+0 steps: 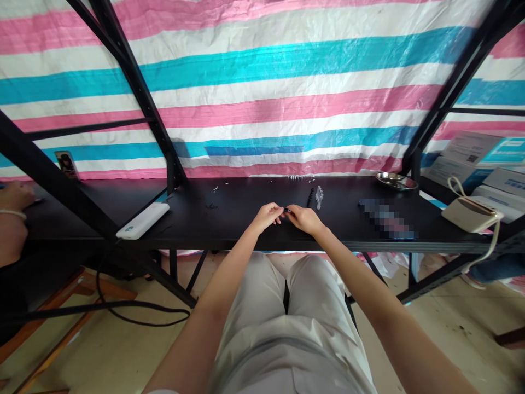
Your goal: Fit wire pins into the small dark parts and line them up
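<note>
My left hand (268,215) and my right hand (303,218) meet just above the front part of the black table (205,224). Between their fingertips is a small black piece (287,210), too small to name, pinched from both sides. Beyond my right hand lie a row of small black parts (310,196) and a row of clear plastic parts (319,197). Farther back stands a line of small whitish pieces (295,178). A few dark bits (211,207) are scattered left of my left hand, with white scraps (215,189) behind them.
A white box-like device (143,220) lies at left by the black frame post (139,93). Toward the right are a shiny metal dish (396,181), a blurred-out item (385,219) and a cream bag (470,213). Another person's hand (18,196) shows at far left.
</note>
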Tool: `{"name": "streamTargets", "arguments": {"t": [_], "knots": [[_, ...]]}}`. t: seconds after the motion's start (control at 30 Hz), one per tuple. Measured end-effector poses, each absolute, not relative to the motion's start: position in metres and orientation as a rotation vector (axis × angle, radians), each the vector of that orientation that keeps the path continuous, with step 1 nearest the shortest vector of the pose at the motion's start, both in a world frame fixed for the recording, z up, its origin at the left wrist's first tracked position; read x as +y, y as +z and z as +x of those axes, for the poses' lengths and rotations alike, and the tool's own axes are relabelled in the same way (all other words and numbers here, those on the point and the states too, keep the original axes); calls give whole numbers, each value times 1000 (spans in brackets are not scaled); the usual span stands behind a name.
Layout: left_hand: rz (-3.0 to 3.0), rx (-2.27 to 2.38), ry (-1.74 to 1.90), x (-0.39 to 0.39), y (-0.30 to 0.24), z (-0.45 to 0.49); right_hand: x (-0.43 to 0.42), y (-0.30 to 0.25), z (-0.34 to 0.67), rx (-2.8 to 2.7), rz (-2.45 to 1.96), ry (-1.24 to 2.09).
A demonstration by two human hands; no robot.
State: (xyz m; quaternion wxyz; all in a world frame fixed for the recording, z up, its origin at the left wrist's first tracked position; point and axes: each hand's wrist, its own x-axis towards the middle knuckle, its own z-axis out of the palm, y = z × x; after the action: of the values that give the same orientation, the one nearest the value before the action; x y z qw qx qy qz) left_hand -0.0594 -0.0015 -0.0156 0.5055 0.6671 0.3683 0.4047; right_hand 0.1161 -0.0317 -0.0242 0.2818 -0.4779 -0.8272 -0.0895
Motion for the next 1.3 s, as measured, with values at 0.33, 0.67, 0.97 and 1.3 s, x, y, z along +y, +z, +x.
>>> {"name": "streamTargets", "arguments": {"t": [0.33, 0.67, 0.97, 1.3], "knots": [[1583, 949, 1001, 0, -17, -60, -27, -20, 144, -1523, -1854, -83], [1620, 995, 969, -3, -14, -59, -26, -18, 143, -1570, -2072, 54], [1610, 998, 966, -3, -14, -59, -23, -20, 144, -1574, -2096, 63], [1601, 993, 968, -4, -12, -60, -34, -19, 151, -1405, -2137, 16]]}}
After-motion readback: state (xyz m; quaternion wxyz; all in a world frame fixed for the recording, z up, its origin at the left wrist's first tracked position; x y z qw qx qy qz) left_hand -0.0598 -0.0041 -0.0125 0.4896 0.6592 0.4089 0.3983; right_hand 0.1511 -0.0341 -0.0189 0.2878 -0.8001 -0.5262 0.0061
